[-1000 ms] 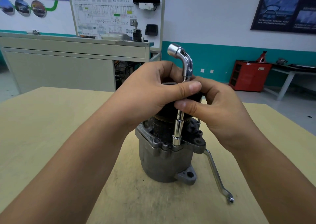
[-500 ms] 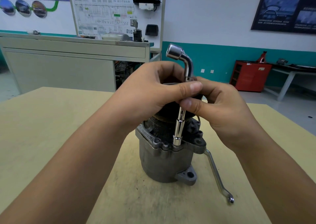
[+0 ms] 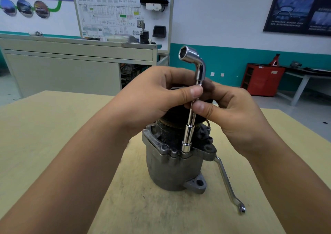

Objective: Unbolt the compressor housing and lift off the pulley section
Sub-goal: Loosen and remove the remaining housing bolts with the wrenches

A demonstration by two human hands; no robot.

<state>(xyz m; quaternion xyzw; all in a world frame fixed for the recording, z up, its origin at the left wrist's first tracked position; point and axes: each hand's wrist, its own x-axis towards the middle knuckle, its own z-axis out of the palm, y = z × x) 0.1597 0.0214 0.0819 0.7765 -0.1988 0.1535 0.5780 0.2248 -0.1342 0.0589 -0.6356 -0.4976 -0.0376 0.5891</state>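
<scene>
— How is the compressor seen?
— A grey cast compressor housing (image 3: 172, 169) is seen standing upright in the middle of the table (image 3: 53, 135), with a bolted flange round its top and a mounting lug low on its near side. The dark pulley section (image 3: 172, 121) is carried on top and is largely hidden by the hands.

— And where is it held?
— The housing itself is not gripped. A chrome L-shaped socket wrench (image 3: 187, 137) is stood upright with its lower socket seated on the near edge of the flange. Its thin shaft is pinched by the thumb and fingers of the left hand (image 3: 152, 97), and just below by those of the right hand (image 3: 231, 112).

— What is found around it?
— A ring spanner (image 3: 227, 182) is laid on the pale, smudged table, one end touching the housing's right side. Behind, a grey cabinet (image 3: 71, 69), a wiring board (image 3: 116, 13) and a red cabinet (image 3: 261, 81) are seen against a white and teal wall.
</scene>
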